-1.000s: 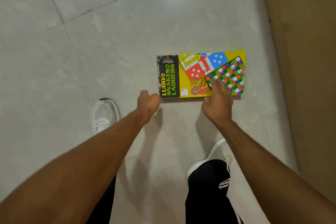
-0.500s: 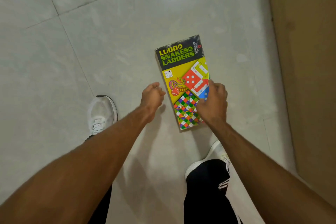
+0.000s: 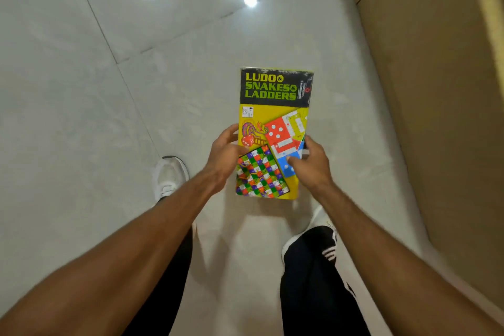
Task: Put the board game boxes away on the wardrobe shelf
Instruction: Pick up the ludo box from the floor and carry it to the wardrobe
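A yellow Ludo & Snakes and Ladders box (image 3: 275, 117) is held lengthwise in front of me above the pale floor, its black title end pointing away. My left hand (image 3: 225, 154) grips its left long edge, thumb on the lid. My right hand (image 3: 311, 165) grips the right long edge, thumb lying on the blue part of the lid. The wardrobe shelf is out of view.
A tan wooden wardrobe panel (image 3: 441, 90) runs along the right side. My white shoes (image 3: 170, 176) and black trousers (image 3: 313, 281) are below the box on the glossy white tile floor (image 3: 109, 90).
The box was lying crosswise on the floor under my right hand; it has been turned end-on and lifted. My left hand, first empty beside it, now holds its left edge.
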### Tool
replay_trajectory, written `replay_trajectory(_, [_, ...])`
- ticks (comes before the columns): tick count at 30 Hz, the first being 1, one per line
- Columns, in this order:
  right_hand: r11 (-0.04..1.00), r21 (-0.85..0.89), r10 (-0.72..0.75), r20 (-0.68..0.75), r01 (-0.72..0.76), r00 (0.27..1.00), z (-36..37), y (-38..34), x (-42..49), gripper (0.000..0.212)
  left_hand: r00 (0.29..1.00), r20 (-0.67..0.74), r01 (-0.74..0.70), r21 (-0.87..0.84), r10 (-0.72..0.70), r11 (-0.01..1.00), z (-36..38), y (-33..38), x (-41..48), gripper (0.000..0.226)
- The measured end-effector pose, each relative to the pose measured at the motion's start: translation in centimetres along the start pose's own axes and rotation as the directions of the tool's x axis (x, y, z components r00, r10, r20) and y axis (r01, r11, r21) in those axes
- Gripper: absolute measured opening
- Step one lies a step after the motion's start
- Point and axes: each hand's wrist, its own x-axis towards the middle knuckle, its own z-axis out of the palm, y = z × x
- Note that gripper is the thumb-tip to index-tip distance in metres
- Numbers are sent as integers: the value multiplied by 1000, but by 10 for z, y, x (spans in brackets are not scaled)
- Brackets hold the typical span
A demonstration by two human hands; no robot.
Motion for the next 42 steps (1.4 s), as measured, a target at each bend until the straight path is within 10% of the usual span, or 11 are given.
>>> replay_trajectory(7, [983,182,47,-108,-27,993,-114,-109,-231,50,962,247,-176,230,118,957,-3,135,-226,55])
replay_trajectory(17, [822,557,148,-415,122,898,-237,-180,-553,58,729,683,-491,489,33,721,28,263,-523,61])
replay_trajectory(31, [756,622,397,-683,203,613,-385,22,-681,76,426,879,-694,468,-212,547,301,173,-673,65])
replay_trajectory(42, [782,581,430,-766,228,478,-590,168,-691,71,242,960,-893,276,-138,356,569,109,-736,54])
